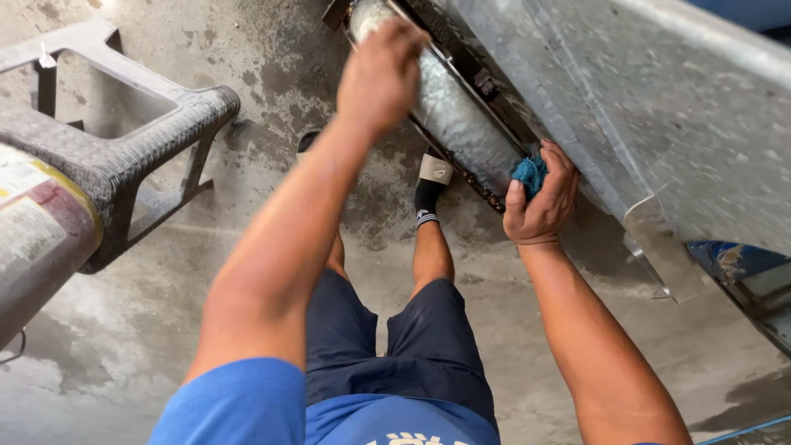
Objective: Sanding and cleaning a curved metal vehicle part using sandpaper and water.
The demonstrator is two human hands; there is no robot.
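Note:
A long grey metal cylinder lies in a dark bracket under a galvanized sheet-metal body. My left hand rests on the cylinder's far end, fingers curled over it. At the near end my right hand presses a blue cloth against the cylinder. Both arms reach forward over my dark shorts and blue shirt.
A grey plastic wicker-pattern chair stands at the left on the stained concrete floor. A labelled cylinder juts in at the left edge. My foot in a black sock and sandal is below the cylinder. A blue object sits at right.

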